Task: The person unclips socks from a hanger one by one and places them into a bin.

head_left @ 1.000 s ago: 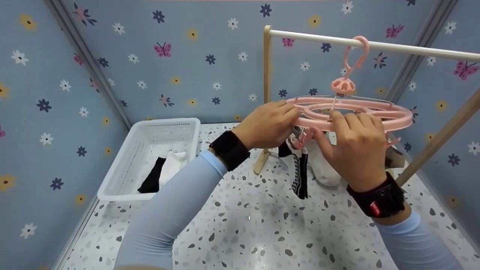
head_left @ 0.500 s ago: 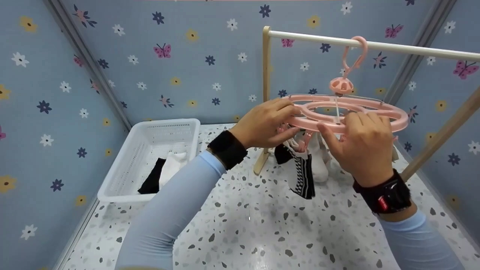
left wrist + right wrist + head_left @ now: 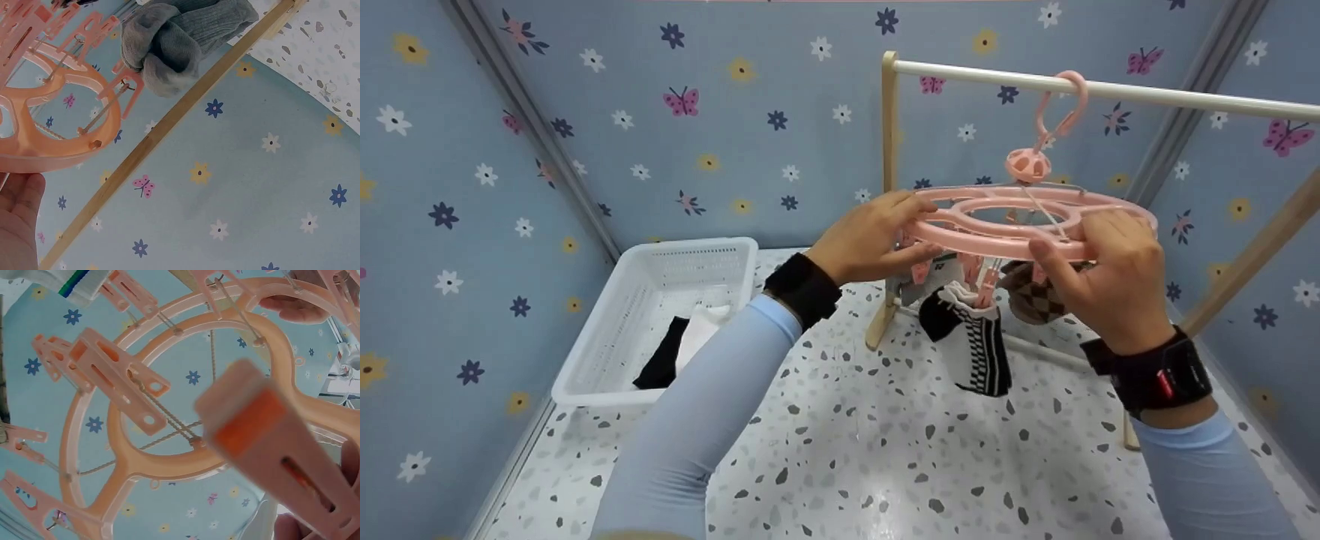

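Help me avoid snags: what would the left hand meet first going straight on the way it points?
The pink hanger: the left hand grips its rim, so it would likely push on that first. What comes after is harder to judge, as depth is unclear.

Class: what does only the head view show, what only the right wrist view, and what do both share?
Head view only: a black-and-white checkered sock, black wristbands and light-blue sleeves.
Right wrist view only: the underside of the pink round plastic hanger, and white fabric with a green-and-blue stripe.
Both: that hanger, its pink clips, parts of the left hand and right hand, and the blue flower-patterned wall.
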Motion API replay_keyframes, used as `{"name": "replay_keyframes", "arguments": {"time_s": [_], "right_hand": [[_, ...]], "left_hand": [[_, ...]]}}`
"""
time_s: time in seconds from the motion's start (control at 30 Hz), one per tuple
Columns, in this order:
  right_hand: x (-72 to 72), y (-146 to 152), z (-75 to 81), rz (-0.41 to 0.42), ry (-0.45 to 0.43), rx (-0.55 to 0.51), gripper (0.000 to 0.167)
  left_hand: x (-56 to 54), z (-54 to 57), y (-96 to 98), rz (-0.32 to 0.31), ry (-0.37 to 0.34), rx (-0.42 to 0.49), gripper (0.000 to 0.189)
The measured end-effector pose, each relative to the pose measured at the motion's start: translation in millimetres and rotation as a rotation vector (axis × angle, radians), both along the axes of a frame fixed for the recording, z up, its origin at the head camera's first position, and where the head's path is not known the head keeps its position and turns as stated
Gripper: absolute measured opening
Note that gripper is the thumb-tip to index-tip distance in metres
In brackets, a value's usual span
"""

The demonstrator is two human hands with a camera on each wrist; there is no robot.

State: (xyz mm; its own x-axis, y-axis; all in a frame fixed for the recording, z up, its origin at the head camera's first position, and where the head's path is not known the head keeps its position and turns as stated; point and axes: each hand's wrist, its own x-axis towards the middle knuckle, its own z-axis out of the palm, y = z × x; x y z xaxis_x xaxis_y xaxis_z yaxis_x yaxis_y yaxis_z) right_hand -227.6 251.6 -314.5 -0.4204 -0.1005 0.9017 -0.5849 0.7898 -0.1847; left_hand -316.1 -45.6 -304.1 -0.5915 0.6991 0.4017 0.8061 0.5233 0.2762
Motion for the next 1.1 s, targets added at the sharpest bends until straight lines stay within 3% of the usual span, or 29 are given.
{"name": "replay_keyframes", "arguments": {"time_s": [0.3, 0.5, 0.7, 0.8, 0.93, 1.1], "right_hand": [[-21.8, 17, -15.4, 0.124, 0.03, -0.128, 0.09], [-27.9, 20, -19.7, 0.146, 0.042, -0.183, 0.092], [-23.3, 15, -20.7, 0.123, 0.055, -0.244, 0.09], [-16.2, 8, -20.5, 0.104, 0.119, -0.286, 0.08], [-3.1, -6, -16.3, 0.094, 0.266, -0.375, 0.065], [11.7, -19, -15.6, 0.146, 0.411, -0.451, 0.065]], "left_hand": [[4.8, -4.3, 8.9, -0.116, 0.159, 0.07, 0.043], [9.0, -3.6, 13.9, -0.121, 0.195, 0.044, 0.037], [9.5, -3.3, 16.6, -0.108, 0.255, 0.002, 0.029], [9.5, -5.0, 17.7, -0.108, 0.276, -0.008, 0.03], [8.6, -7.9, 18.6, -0.114, 0.279, -0.011, 0.031], [8.3, -7.3, 19.3, -0.107, 0.263, -0.02, 0.032]]}}
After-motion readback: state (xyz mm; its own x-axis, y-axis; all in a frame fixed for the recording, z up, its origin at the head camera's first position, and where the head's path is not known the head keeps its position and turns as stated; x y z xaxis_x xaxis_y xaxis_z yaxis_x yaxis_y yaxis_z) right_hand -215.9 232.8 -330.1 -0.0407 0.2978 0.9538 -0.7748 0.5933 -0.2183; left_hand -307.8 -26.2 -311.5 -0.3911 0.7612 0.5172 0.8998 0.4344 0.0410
